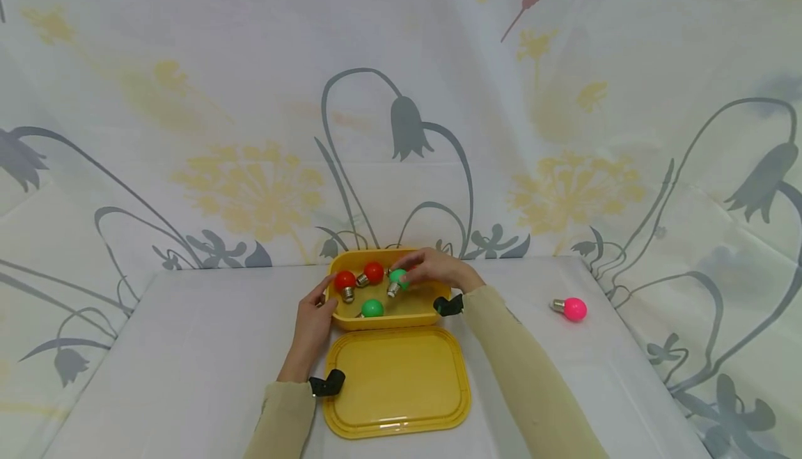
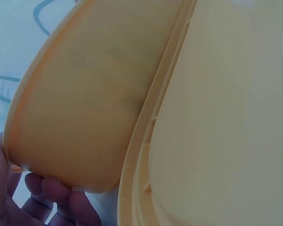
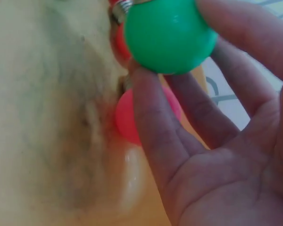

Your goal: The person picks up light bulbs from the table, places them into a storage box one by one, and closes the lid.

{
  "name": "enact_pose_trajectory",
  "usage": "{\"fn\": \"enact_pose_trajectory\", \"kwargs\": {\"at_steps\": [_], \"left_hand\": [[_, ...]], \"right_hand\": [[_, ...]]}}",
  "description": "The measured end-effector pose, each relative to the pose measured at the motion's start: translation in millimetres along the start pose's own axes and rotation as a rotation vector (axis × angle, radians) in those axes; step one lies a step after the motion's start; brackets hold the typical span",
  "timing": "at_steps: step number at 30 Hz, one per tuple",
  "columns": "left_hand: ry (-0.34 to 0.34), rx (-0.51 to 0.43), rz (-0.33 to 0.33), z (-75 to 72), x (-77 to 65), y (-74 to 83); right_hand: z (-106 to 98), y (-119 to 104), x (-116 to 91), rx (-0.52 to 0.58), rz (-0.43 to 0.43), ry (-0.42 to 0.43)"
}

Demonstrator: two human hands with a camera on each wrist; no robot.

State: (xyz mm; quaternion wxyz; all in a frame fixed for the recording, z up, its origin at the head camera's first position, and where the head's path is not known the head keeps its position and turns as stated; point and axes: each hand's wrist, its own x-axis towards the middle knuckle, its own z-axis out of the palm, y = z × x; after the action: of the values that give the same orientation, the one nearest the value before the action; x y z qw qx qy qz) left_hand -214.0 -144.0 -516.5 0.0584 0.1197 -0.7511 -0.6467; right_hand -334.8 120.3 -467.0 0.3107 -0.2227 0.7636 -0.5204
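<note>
My right hand (image 1: 435,269) is over a yellow plastic box (image 1: 388,322), pinching a green light bulb (image 1: 399,278) by its round globe between thumb and fingers. The bulb's metal screw base points down toward the viewer's side. At the box's left end, my left hand (image 1: 315,316) holds the wall, with fingers (image 2: 56,190) outside it. Inside the box lie a red bulb (image 1: 344,281), a second red bulb (image 1: 374,272) and another green bulb (image 1: 372,308). Behind the right fingers, the right wrist view shows a pink bulb (image 3: 127,115) and part of a red one (image 3: 121,42).
A yellow lid (image 1: 397,382) lies flat on the white table (image 1: 207,347), right in front of the box. Off to the right, a pink bulb (image 1: 574,309) rests on the table. Flower-patterned cloth (image 1: 401,187) hangs behind the table.
</note>
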Motion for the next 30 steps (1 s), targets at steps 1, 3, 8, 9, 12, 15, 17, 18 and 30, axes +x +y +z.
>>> {"fn": "enact_pose_trajectory", "kwargs": {"at_steps": [1, 3, 8, 9, 12, 15, 17, 18, 30], "left_hand": [[-0.001, 0.005, 0.002, -0.3, -0.2, 0.3], [-0.003, 0.019, 0.003, -0.8, 0.5, 0.0], [-0.012, 0.027, 0.002, -2.3, 2.0, 0.3], [-0.013, 0.025, 0.004, -2.6, 2.0, 0.6], [-0.016, 0.025, 0.008, -3.4, 1.8, 1.3], [-0.019, 0.035, 0.011, -3.4, 1.3, 1.4], [-0.021, 0.036, 0.008, -2.9, 0.5, 1.3], [-0.022, 0.037, 0.005, -2.6, 0.0, 1.0], [-0.030, 0.086, 0.012, -3.5, -0.6, 3.0]], "right_hand": [[0.0, 1.1, 0.6, -0.012, 0.002, -0.002], [0.1, 2.8, 1.9, -0.037, 0.000, -0.004], [0.9, 3.3, 4.4, -0.061, -0.002, -0.002], [1.1, 3.3, 4.7, -0.064, 0.000, 0.000], [1.5, 3.7, 4.3, -0.075, -0.002, 0.005], [1.9, 5.3, 2.0, -0.087, -0.013, 0.017], [2.3, 6.9, 0.4, -0.082, -0.021, 0.026], [2.4, 8.0, -0.1, -0.078, -0.025, 0.029], [4.2, 4.6, -5.0, -0.071, -0.029, 0.055]]}}
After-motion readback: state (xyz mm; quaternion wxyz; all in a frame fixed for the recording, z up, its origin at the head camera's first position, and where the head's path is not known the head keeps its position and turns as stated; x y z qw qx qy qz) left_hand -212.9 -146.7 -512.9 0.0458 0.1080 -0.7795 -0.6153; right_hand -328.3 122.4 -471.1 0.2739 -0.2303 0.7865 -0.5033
